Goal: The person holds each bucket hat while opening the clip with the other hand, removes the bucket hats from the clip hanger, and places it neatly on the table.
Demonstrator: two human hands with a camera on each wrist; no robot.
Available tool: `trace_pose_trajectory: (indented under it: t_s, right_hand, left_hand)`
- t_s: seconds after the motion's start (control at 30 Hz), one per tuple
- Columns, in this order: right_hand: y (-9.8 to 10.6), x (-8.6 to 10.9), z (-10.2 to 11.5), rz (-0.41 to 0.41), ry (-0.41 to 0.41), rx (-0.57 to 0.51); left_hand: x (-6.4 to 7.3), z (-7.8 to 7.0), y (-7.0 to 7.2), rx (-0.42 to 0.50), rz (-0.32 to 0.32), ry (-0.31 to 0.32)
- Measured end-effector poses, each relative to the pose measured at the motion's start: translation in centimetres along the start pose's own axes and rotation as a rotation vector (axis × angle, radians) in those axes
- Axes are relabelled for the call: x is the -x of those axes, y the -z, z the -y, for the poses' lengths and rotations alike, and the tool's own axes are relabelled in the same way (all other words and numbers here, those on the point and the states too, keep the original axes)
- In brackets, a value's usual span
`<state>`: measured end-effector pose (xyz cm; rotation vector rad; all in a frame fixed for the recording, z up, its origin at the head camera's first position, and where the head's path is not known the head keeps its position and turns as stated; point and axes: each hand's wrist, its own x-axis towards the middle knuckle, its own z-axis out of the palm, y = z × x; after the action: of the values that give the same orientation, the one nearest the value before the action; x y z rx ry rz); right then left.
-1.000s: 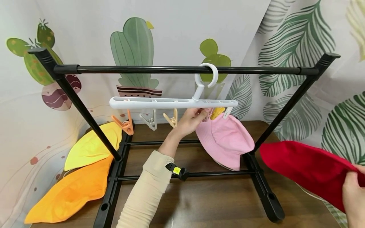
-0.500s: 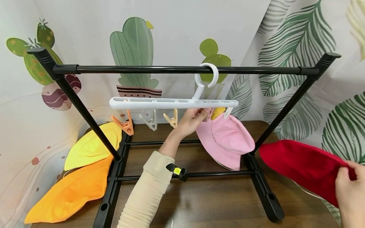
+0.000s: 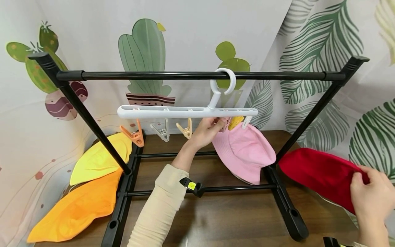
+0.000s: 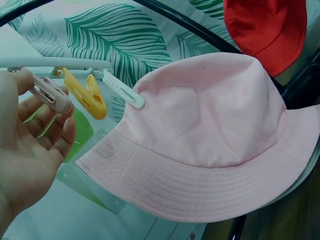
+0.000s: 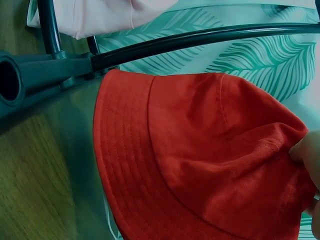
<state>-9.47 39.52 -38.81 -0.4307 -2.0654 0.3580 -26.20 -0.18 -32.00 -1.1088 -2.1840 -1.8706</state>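
A white hanger [image 3: 185, 112] hooks over the black rack's top bar. My left hand [image 3: 202, 133] pinches a pale pink clothespin [image 4: 52, 95] under the hanger, right of its middle. Beside it hang a yellow clothespin [image 4: 86, 95] and a white clothespin [image 4: 122, 89]. The white one meets the edge of a pink bucket hat [image 3: 243, 151], which hangs at the hanger's right end. At the far right, my right hand [image 3: 371, 193] grips the crown of a red bucket hat [image 3: 321, 175], its brim toward the rack's right foot.
Orange, grey and cream clothespins [image 3: 185, 128] dangle along the hanger's left half. A yellow hat [image 3: 103, 157] and an orange hat [image 3: 80, 206] lie left of the rack. The black rack [image 3: 166, 75] stands on a wooden table [image 3: 240, 219], before a printed curtain [image 3: 191, 34].
My right hand has moved left, bringing the red bucket hat slightly closer to the rack. The left hand stays at the pale pink clothespin.
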Motion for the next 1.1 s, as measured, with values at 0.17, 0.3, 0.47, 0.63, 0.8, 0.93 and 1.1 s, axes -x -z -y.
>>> trace_pose_trajectory:
  t_s: [0.17, 0.3, 0.47, 0.63, 0.8, 0.93, 1.1]
  right_hand:
    - [-0.9, -0.5, 0.0, -0.028, 0.031, 0.031]
    - [-1.7, -1.2, 0.3, 0.015, -0.015, 0.041]
    - [-3.1, -1.8, 0.5, 0.037, -0.019, 0.032]
    - [-4.4, -2.5, 0.4, 0.036, -0.011, 0.002]
    - [-5.8, -3.3, 0.2, 0.058, -0.029, -0.033]
    - [-6.8, -3.9, 0.1, 0.077, -0.06, -0.037]
    - [-8.1, -4.3, 0.1, 0.077, -0.101, -0.04]
  left_hand:
    - [0.0, 0.1, 0.0, -0.01, 0.002, -0.004]
    - [0.0, -0.2, 0.0, -0.009, 0.005, 0.021]
    - [0.4, -2.1, 0.1, -0.009, 0.004, 0.04]
    - [0.4, -2.0, 0.1, -0.004, 0.004, 0.021]
    - [-0.1, -0.2, 0.0, 0.006, 0.003, -0.001]
    - [-0.2, 0.2, 0.0, 0.012, 0.006, -0.023]
    - [0.1, -0.3, 0.1, 0.008, 0.006, -0.004]
